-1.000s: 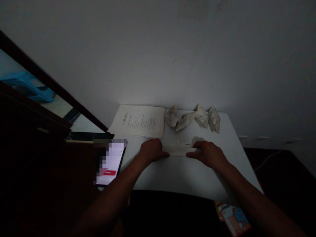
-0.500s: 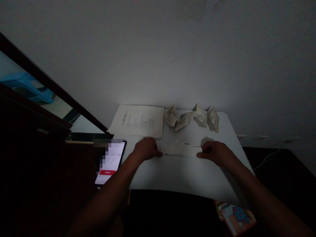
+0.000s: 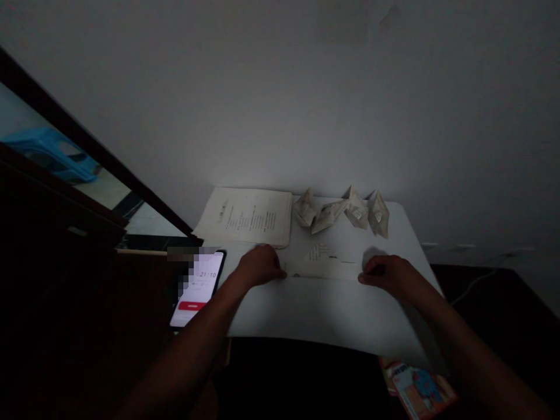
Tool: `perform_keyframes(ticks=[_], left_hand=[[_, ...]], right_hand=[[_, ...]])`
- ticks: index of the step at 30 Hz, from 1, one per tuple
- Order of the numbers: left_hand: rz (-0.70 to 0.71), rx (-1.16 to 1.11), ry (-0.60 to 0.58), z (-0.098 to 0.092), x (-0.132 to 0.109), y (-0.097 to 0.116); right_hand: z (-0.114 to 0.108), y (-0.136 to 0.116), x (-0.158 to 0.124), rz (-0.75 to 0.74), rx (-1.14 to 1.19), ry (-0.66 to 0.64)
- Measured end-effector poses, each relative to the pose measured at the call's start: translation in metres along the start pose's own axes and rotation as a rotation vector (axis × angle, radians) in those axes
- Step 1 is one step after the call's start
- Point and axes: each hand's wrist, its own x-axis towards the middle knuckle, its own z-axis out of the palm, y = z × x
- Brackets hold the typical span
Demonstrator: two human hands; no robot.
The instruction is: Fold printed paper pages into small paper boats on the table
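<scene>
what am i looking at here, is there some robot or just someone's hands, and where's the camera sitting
There is no robot: these are a person's two bare hands, seen from a camera worn on that person's head, looking forward and down. The left hand is at the left end of a flat, folded strip of paper, and the right hand is at its right end. The room is dim, so whether either hand grips it firmly is hard to tell. On the white table, toward the wall, lie printed sheets and, to their right, four folded paper shapes. A lit phone is at the left edge.
</scene>
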Motion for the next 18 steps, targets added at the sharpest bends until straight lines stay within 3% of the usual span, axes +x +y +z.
perform_keyframes(ticks=[3, 5, 8, 12, 18], left_hand=[[0.014, 0.012, 0.082, 0.002, -0.013, 0.007], [0.022, 0.023, 0.201, 0.009, -0.025, 0.018], [0.178, 0.017, 0.367, 0.030, -0.040, 0.039], [0.473, 0.125, 0.496, 0.065, -0.042, 0.058], [0.509, 0.195, 0.514, 0.090, -0.032, 0.050]], right_hand=[[0.005, -0.011, -0.014, -0.058, -0.052, 0.107], [0.013, -0.023, -0.026, -0.134, -0.090, 0.263], [0.036, -0.040, -0.040, -0.381, -0.222, 0.435], [0.070, -0.050, -0.045, -0.554, -0.349, 0.437], [0.088, -0.044, -0.041, -0.556, -0.387, 0.431]])
